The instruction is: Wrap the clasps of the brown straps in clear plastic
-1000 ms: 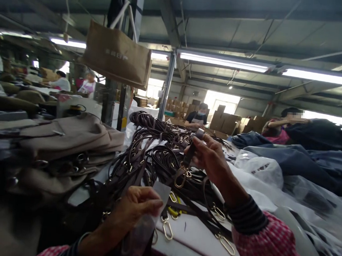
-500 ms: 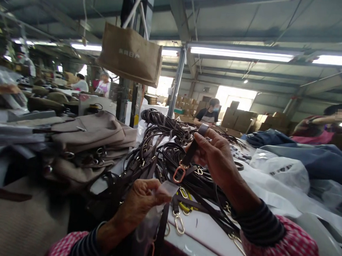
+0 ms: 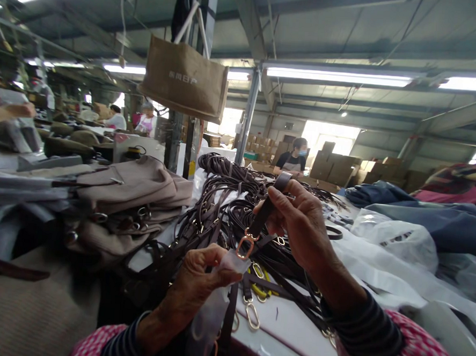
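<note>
My right hand (image 3: 300, 214) pinches a dark brown strap (image 3: 263, 216) whose end carries a gold oval clasp (image 3: 245, 247) hanging downward. My left hand (image 3: 199, 283) is closed on a small clear plastic bag (image 3: 235, 262), its mouth right at the bottom of the clasp. The bag's lower part (image 3: 209, 316) droops beneath my left fingers. Below my hands, another strap with a gold clasp (image 3: 252, 315) lies at the white table's edge, near a yellow item (image 3: 261, 293) partly covered by straps.
A big heap of dark straps (image 3: 220, 198) covers the table ahead. Beige bags (image 3: 140, 188) are piled at left. White plastic (image 3: 395, 241) and dark blue fabric (image 3: 441, 212) lie to the right. A brown tote (image 3: 183, 78) hangs from a post. Co-workers sit farther off.
My left hand has brought the plastic bag up and the clasp has come down slightly, so the clasp's lower end now meets the bag's mouth.
</note>
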Action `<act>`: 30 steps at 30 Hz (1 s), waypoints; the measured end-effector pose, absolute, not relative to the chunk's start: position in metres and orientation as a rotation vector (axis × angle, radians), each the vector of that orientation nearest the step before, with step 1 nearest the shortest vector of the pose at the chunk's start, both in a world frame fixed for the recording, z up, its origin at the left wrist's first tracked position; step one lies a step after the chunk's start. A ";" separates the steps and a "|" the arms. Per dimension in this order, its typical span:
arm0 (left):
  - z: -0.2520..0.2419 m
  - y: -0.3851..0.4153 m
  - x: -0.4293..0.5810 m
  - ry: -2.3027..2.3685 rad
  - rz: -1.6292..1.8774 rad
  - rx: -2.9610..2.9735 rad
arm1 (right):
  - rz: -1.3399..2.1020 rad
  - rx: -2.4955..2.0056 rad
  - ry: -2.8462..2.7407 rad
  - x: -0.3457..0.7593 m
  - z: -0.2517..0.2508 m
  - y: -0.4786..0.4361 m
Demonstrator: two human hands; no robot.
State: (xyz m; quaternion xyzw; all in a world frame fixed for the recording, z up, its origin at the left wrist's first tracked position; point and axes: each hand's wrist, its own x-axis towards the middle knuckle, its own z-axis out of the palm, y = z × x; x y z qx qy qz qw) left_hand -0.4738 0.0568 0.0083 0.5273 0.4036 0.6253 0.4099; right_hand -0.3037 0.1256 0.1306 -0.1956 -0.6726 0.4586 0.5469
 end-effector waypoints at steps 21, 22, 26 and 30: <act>0.029 0.063 -0.473 1.021 1.374 1.278 | 1.252 -0.496 -1.595 -0.299 0.097 0.121; 0.030 0.064 -0.473 1.011 1.374 1.289 | 1.262 -0.497 -1.587 -0.299 0.094 0.119; 0.032 0.064 -0.473 1.011 1.322 1.283 | 1.346 -0.527 -1.524 -0.298 0.078 0.112; 0.032 0.051 -0.478 0.979 1.290 1.257 | 1.588 -0.564 -1.421 -0.297 0.057 0.116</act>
